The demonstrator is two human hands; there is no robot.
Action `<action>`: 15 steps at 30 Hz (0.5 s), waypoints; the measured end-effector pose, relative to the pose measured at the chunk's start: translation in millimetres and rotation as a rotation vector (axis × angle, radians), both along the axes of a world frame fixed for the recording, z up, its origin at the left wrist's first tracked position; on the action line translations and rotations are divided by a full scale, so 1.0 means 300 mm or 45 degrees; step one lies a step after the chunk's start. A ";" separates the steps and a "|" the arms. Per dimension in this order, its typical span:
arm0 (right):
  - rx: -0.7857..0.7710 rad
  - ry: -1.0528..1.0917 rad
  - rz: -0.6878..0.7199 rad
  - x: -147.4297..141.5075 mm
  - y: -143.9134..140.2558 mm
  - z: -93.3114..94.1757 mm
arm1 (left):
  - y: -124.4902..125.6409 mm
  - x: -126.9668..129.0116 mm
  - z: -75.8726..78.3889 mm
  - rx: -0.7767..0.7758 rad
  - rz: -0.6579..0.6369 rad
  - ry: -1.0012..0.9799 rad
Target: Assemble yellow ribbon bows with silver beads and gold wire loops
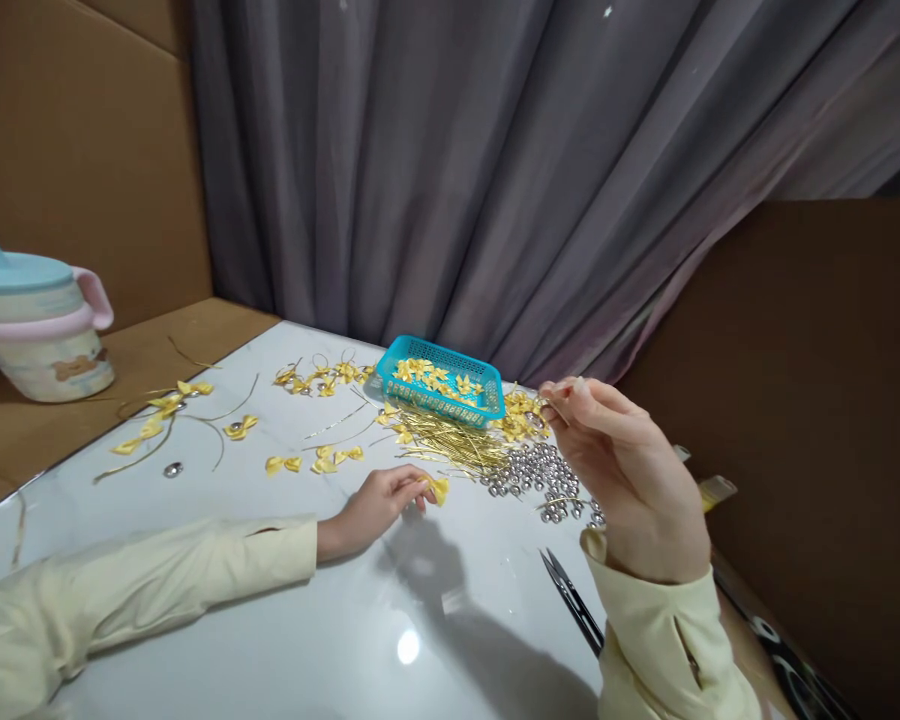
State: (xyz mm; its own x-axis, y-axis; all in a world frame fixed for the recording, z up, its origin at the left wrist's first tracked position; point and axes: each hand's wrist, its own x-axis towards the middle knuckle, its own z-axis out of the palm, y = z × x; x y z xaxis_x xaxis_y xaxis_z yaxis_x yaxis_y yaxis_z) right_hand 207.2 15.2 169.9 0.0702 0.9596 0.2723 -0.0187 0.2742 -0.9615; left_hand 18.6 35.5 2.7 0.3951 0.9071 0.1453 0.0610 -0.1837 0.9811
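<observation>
My left hand [379, 505] rests on the white table [270, 640] and pinches a small yellow ribbon bow [439, 488] between its fingertips. My right hand [630, 470] is raised above the table, its fingertips pinched together on something thin near a pile of silver beads [540, 478]; what it holds is too small to tell. A bundle of gold wire pins [450, 445] lies between the two hands, in front of a teal basket [441, 398] holding yellow bows.
Loose yellow bows [285, 464] and gold wires are scattered across the table's left and far side. Black snips [574, 600] lie by my right wrist. A pastel lidded cup [37, 320] stands on cardboard at the left. Grey curtain behind, brown board at right.
</observation>
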 end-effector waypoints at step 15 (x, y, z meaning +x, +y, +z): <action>0.378 -0.100 -0.098 -0.083 -0.113 0.054 | 0.009 -0.008 0.016 0.027 0.053 -0.078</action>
